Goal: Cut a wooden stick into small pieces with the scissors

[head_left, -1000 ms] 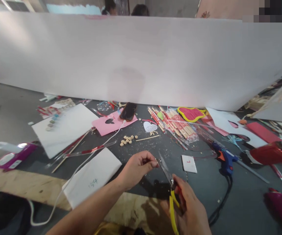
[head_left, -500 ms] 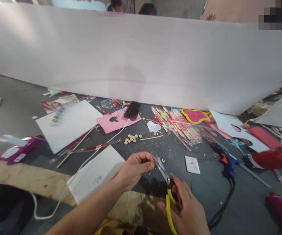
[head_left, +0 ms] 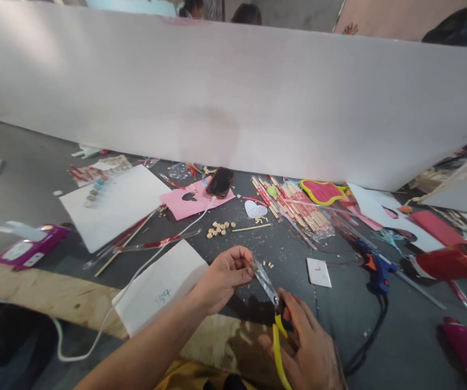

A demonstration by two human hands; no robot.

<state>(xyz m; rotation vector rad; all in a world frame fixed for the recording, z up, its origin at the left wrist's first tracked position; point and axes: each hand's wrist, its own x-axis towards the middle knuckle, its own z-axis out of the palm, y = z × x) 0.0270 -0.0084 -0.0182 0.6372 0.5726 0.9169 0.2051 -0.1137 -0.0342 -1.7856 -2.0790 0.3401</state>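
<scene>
My right hand [head_left: 308, 341] is wrapped round yellow-handled scissors [head_left: 264, 281], whose blades point up and left. The blade tips meet the fingertips of my left hand [head_left: 229, 276], which are pinched together; whatever lies between them is too small to make out. A few tiny cut pieces [head_left: 271, 265] lie on the dark table just beyond the blades. Further off are a pile of small pale pieces [head_left: 218, 229], a thin wooden stick [head_left: 251, 227] and a white paper heart [head_left: 255, 209].
A phone [head_left: 220, 182] rests on pink paper [head_left: 184, 200]. Packaged chopsticks [head_left: 302, 206], a blue glue gun [head_left: 379, 268] and a white card [head_left: 318, 272] lie to the right. White sheets [head_left: 111, 203] lie left. A tall white board [head_left: 136, 86] stands behind.
Both hands have shifted slightly left with the scissors, and the blades look closer together. More tiny pieces now show on the table beyond the blade tips.
</scene>
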